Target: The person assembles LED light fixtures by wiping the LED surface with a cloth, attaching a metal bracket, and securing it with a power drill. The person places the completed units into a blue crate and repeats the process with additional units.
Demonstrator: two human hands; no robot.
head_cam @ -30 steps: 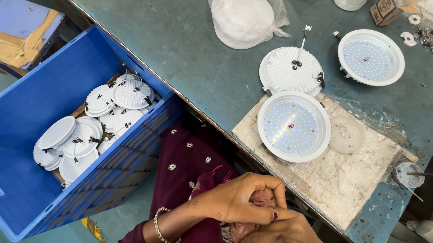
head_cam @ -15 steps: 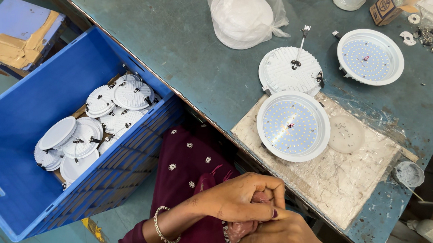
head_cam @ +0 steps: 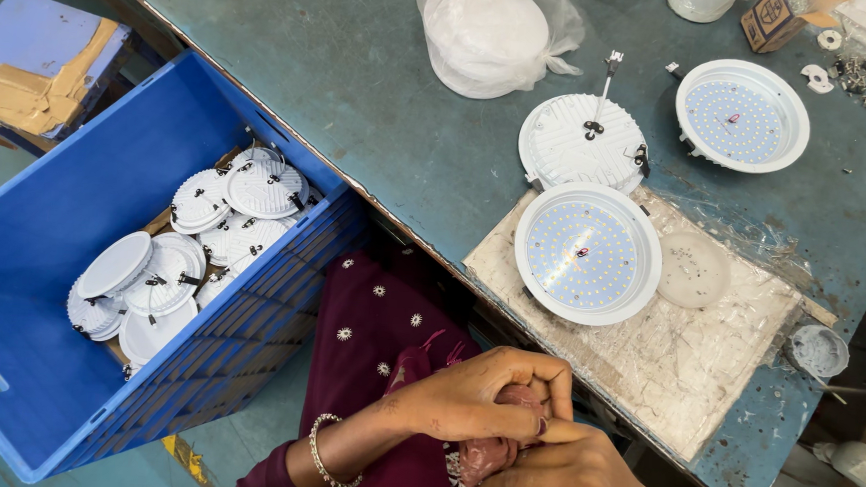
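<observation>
Pinkish putty-like lump is sitting between both hands at the near edge of the scene, below the table edge and over the maroon garment. Left hand is curling its fingers down over the top of the lump, gripping it, with a beaded bracelet showing on the wrist. Right hand is cupping the lump from below and from the right, closed against it and touching the left hand. On the teal table, just beyond the hands, an open white round lamp is resting on a worn board. A second lamp is lying farther right. At the left, a blue crate is holding stacked white lamp housings.
</observation>
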